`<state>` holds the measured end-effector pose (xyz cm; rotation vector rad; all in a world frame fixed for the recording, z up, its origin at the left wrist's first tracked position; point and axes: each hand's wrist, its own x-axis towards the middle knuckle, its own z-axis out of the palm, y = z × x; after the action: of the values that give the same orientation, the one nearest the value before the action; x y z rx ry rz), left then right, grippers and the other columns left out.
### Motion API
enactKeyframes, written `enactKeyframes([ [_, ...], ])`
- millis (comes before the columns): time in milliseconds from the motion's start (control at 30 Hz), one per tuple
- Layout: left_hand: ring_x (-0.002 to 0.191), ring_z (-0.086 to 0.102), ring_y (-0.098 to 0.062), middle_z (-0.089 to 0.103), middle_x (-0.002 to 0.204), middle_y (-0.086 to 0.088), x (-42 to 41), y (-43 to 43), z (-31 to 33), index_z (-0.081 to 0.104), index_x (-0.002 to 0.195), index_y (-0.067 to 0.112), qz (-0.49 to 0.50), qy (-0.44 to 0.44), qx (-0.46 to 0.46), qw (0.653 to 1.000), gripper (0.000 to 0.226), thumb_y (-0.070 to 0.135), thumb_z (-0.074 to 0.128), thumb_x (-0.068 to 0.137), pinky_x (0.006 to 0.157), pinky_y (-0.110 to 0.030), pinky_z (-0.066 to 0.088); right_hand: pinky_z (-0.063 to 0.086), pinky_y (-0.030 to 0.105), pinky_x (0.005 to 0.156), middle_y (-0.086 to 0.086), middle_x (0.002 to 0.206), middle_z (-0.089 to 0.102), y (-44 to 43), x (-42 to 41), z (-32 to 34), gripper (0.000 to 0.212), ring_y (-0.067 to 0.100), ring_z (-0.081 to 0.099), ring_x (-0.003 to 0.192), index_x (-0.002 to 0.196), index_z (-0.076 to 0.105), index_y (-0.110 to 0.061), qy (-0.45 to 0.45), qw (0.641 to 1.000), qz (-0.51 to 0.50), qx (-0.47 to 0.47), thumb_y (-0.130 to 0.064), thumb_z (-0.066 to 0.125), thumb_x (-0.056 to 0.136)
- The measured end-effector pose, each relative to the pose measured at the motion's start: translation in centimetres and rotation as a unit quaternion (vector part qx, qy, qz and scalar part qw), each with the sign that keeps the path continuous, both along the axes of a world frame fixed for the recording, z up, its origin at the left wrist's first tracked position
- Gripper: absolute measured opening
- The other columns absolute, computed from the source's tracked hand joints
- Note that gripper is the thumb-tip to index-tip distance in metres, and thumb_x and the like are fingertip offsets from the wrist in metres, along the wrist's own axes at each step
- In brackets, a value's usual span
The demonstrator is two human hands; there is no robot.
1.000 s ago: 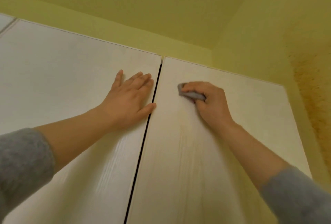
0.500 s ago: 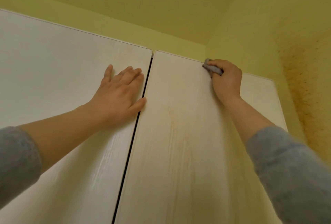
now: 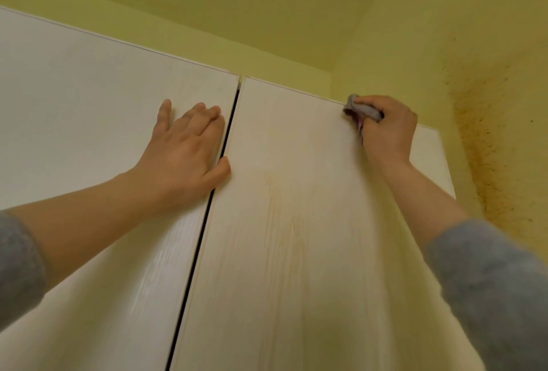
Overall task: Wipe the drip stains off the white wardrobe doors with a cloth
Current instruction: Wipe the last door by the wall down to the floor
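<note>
**Wardrobe doors, upper edge: cloth at top of right door**

Left door (image 3: 89,109): the left grip (image 3: 184,157) lies flat on it, fingers straight, holding nothing. Its thumb tip reaches the dark gap between the doors. Right door (image 3: 320,281): faint yellowish drip streaks (image 3: 281,222) run down its middle. The right grip (image 3: 388,130) is curled tight round a grey cloth (image 3: 363,109), pressed against the door's top edge. Both arms wear grey sleeves. The yellow wall (image 3: 415,44) at far right has a brown speckled stain (image 3: 486,163).
</note>
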<state>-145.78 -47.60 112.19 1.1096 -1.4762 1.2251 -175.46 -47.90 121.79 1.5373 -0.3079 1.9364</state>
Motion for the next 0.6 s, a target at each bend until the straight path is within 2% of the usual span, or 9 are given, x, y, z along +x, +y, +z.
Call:
enactKeyframes([
  [67,0.152,0.008,-0.022,0.018,0.163,-0.005,-0.2,0.1,0.0,0.025,0.153,0.010,0.002,0.003,-0.001,1.000,0.091,0.057,0.004,0.078,0.120,-0.050,-0.012,0.056,0.026,0.086,0.000,0.096,0.074,-1.0,-1.0,2.3,0.036,0.011,0.068,0.092,0.094,0.075,-0.022,-0.006,0.999,0.001,0.038,0.006,0.056,0.082],
  [133,0.152,0.009,-0.023,0.018,0.163,-0.006,-0.4,0.1,0.1,0.027,0.152,0.009,0.003,0.009,0.000,1.000,0.092,0.056,0.004,0.076,0.119,-0.050,-0.012,0.053,0.020,0.086,-0.003,0.097,0.072,-1.8,-1.0,1.9,0.041,0.014,0.068,0.096,0.096,0.076,-0.019,-0.010,0.998,-0.019,0.051,0.010,0.053,0.080],
  [200,0.152,0.008,-0.023,0.018,0.163,-0.005,-0.5,0.0,0.1,0.026,0.152,0.009,0.004,0.011,0.001,1.000,0.093,0.056,0.003,0.075,0.119,-0.050,-0.012,0.048,0.016,0.090,-0.005,0.100,0.072,-2.2,-0.5,-0.6,0.043,0.009,0.066,0.100,0.095,0.076,-0.022,0.014,0.998,-0.035,0.042,0.010,0.054,0.077],
  [267,0.152,0.007,-0.023,0.017,0.164,-0.005,-0.3,-0.2,0.1,0.025,0.153,0.009,0.001,0.012,-0.003,1.000,0.093,0.056,0.004,0.076,0.119,-0.050,-0.012,0.047,0.017,0.094,-0.008,0.101,0.072,-2.1,-0.4,-4.5,0.043,0.003,0.065,0.102,0.095,0.076,-0.021,0.056,0.997,-0.027,0.049,0.009,0.054,0.074],
  [367,0.152,0.010,-0.025,0.020,0.162,-0.007,-0.3,-0.2,0.0,0.028,0.151,0.007,-0.007,0.015,-0.008,1.000,0.090,0.054,0.007,0.078,0.119,-0.052,-0.010,0.047,0.015,0.094,-0.015,0.101,0.070,-1.6,-1.1,-9.9,0.050,-0.003,0.064,0.102,0.096,0.076,-0.023,0.112,0.991,-0.047,0.061,0.014,0.052,0.071],
  [433,0.150,0.014,-0.028,0.025,0.160,-0.011,-0.9,-0.2,-0.1,0.034,0.146,0.003,-0.007,0.022,-0.013,1.000,0.086,0.049,0.010,0.078,0.119,-0.055,-0.007,0.047,0.012,0.090,-0.019,0.099,0.068,-1.2,-1.6,-10.6,0.053,-0.009,0.062,0.099,0.096,0.075,-0.024,0.106,0.991,-0.052,0.054,0.018,0.054,0.072],
  [467,0.150,0.015,-0.029,0.027,0.158,-0.012,-1.5,-0.2,-0.1,0.036,0.144,0.001,-0.006,0.028,-0.013,1.000,0.084,0.047,0.011,0.078,0.119,-0.055,-0.007,0.048,0.013,0.090,-0.018,0.097,0.069,-1.1,-2.1,-9.7,0.052,-0.010,0.063,0.096,0.094,0.075,-0.025,0.074,0.995,-0.040,0.047,0.017,0.055,0.072],
  [533,0.149,0.016,-0.031,0.027,0.156,-0.014,-2.5,-0.1,-0.1,0.037,0.141,-0.001,-0.009,0.052,-0.009,0.999,0.080,0.041,0.015,0.077,0.118,-0.056,-0.007,0.055,0.029,0.091,-0.010,0.092,0.074,-1.1,-3.3,-5.5,0.043,0.001,0.069,0.093,0.086,0.079,-0.026,-0.007,0.999,0.034,0.041,0.010,0.058,0.076],
  [600,0.149,0.015,-0.031,0.027,0.156,-0.014,-2.7,-0.1,0.0,0.036,0.141,0.000,-0.012,0.063,-0.012,0.998,0.079,0.040,0.015,0.076,0.118,-0.057,-0.007,0.059,0.044,0.083,0.002,0.088,0.076,-1.2,-4.8,-0.8,0.031,0.019,0.073,0.087,0.081,0.079,-0.021,-0.060,0.991,0.109,0.054,0.005,0.062,0.081],
])
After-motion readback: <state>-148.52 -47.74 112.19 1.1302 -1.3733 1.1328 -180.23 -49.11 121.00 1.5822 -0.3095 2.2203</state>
